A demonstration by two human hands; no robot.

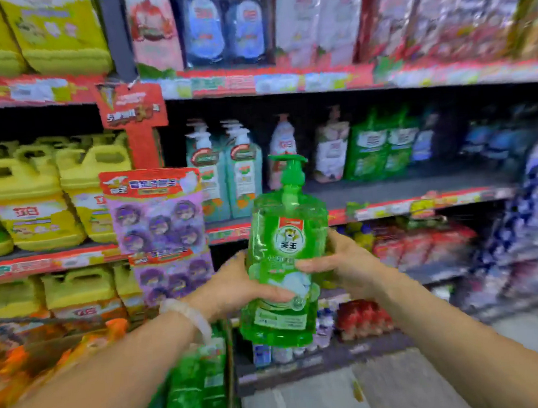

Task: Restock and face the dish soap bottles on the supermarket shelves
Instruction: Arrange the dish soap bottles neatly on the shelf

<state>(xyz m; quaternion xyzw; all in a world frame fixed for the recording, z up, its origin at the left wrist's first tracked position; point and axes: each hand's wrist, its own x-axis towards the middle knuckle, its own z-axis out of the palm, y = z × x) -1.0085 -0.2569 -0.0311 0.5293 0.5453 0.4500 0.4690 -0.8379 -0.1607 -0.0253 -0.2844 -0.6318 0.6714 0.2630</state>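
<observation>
Bottle (285,260) is gripped by left hand (238,282) and right hand (346,262), fingers curled round its sides — slick plastic, top-heavy pump; slip risk when lifted to far shelf (422,203) gap.

1. The translucent green pump bottle of dish soap (286,254) carries a front label with a red band above a round cartoon emblem, and below it the bold characters 美王.
2. The yellow handled plastic jugs (29,206) at the left end of the middle shelf bear red 立白 on a white label band.
3. All other print is too blurred to read.
</observation>
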